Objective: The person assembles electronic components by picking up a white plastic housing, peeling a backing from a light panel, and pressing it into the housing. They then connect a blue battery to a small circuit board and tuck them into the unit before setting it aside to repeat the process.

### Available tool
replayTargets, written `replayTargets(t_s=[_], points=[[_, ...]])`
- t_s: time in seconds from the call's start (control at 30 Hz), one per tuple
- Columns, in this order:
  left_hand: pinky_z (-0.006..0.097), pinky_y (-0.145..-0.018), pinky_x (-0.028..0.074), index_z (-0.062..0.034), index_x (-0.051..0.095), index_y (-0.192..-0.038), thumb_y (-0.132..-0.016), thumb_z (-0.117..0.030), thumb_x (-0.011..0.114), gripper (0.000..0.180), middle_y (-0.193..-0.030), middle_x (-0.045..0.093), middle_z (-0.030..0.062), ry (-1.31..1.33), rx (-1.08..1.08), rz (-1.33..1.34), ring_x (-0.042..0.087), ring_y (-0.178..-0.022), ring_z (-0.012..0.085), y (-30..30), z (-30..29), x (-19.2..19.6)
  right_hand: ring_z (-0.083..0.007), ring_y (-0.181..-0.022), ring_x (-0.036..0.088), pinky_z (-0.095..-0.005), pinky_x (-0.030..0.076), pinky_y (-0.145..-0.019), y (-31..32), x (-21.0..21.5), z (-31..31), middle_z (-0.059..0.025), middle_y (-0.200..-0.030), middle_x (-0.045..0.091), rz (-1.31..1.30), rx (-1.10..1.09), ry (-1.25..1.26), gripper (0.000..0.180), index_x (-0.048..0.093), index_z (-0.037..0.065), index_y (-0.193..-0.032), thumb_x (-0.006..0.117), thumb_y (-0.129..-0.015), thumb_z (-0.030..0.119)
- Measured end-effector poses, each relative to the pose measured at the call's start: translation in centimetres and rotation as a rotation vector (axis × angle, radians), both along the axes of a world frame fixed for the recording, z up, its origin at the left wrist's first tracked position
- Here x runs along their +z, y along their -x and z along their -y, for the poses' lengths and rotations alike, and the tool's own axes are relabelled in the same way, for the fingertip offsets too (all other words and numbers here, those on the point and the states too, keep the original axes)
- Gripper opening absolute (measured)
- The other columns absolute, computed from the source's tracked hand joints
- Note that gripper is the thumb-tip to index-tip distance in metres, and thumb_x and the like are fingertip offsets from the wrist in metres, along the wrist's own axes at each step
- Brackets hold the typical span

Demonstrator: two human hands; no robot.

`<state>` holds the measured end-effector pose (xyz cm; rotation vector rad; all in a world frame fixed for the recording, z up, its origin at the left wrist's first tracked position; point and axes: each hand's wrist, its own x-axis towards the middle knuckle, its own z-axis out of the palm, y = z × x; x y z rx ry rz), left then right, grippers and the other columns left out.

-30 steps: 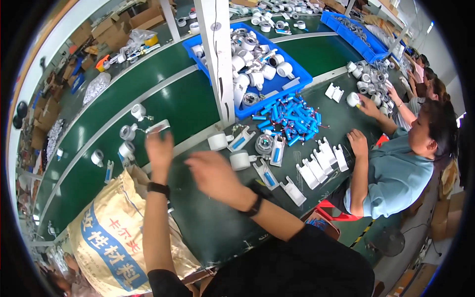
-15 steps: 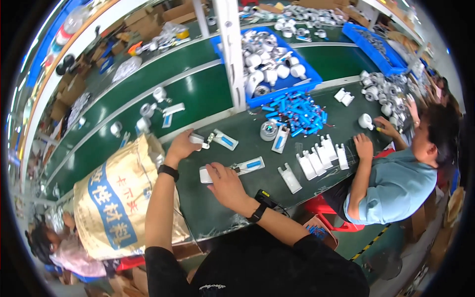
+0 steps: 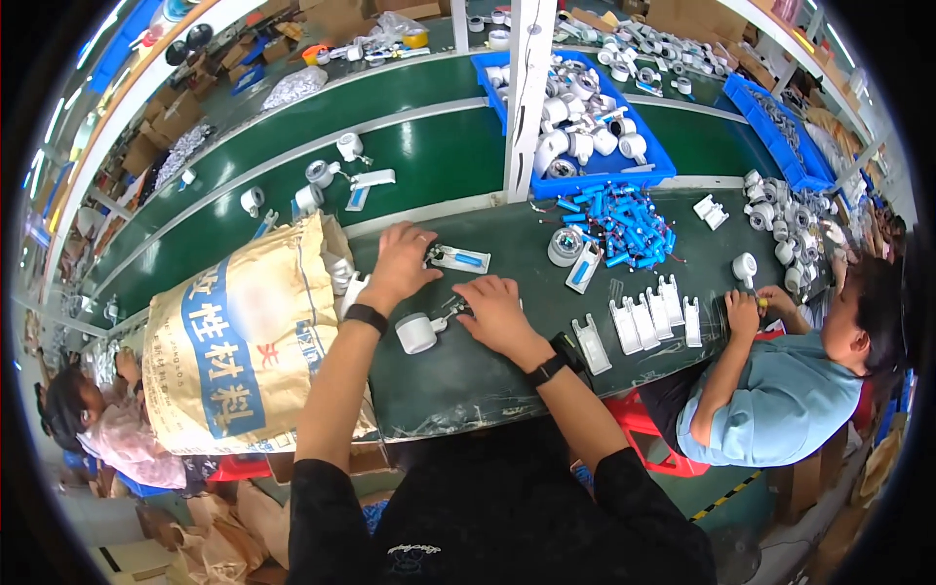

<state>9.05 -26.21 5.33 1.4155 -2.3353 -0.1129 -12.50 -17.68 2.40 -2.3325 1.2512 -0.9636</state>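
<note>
My left hand (image 3: 400, 265), fingers curled downward, is beside a white casing (image 3: 463, 259) that has a blue battery cell in it; whatever lies under its palm is hidden. To the right and nearer, my right hand (image 3: 495, 310) bends its fingers over another white casing, which it mostly covers. Between my wrists a white round-headed unit (image 3: 416, 332) lies on its side, its short neck toward thin wires by my right fingertips. Several empty white casings (image 3: 639, 323) stand in a row farther right.
A large paper sack (image 3: 283, 331) holding white parts stands left of my left arm. Blue cells (image 3: 624, 229) are heaped beyond my right hand, before a blue crate (image 3: 648, 161) of white units. A co-worker (image 3: 770, 380) sits at the right, handling a white unit. A white post (image 3: 526, 107) rises behind the bench.
My right hand has left the round-headed unit and moved onto the casing wired to it. My left hand now sits closer to the other casing. The whole view has shifted.
</note>
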Motion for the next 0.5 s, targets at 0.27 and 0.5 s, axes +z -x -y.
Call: replayTargets(t_s=[0.27,0.5], points=[[0.06,-0.119,0.016,-0.013,0.074,-0.098,-0.08,-0.024,0.082,0.023,-0.089,0.073,-0.0024,-0.027,0.081,-0.111,0.062,-0.111,0.0203,-0.5,-0.3,-1.9,-0.026,-0.086,0.065,-0.0392,0.047,-0.082,1.1,-0.5,-0.3,-0.004,-0.095,0.066,0.043,0.069,-0.015,0.027,0.067,0.015,-0.108,0.075,-0.083,0.013],[0.06,-0.119,0.012,-0.0117,0.072,-0.095,-0.08,-0.021,0.082,0.021,-0.091,0.072,-0.0031,-0.065,0.077,-0.168,0.063,-0.109,0.0179,-0.4,-0.3,-2.4,-0.026,-0.082,0.066,-0.0388,0.05,-0.079,0.8,-0.1,-0.7,-0.0039,-0.092,0.066,0.033,0.048,-0.017,0.024,0.067,0.014,-0.105,0.075,-0.082,0.011]])
